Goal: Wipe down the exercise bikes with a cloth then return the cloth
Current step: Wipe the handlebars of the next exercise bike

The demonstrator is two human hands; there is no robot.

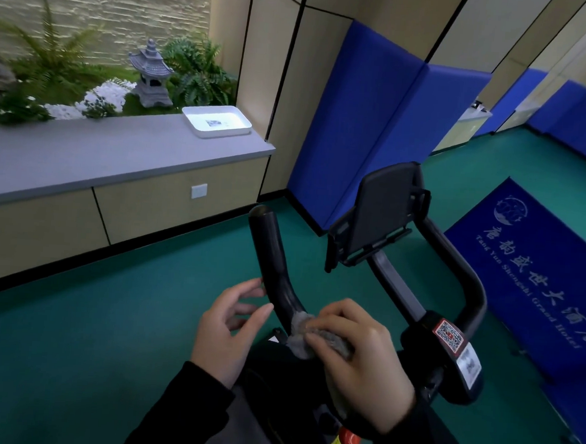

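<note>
A black exercise bike fills the lower middle of the view, with its handlebar (272, 255) curving up to the left and a tablet holder (381, 213) above the stem. My right hand (355, 356) grips a grey fluffy cloth (315, 336) wrapped round the base of the left handlebar arm. Just left of that bar hovers my left hand (227, 327), fingers relaxed and spread, holding nothing. Most of the cloth is hidden under my right hand.
A white tray (218, 131) sits on the grey counter (110, 152) at the left, in front of plants and a stone lantern (151, 76). Blue pads (369, 123) line the wall ahead. A blue logo mat (529, 263) lies on the green floor at right.
</note>
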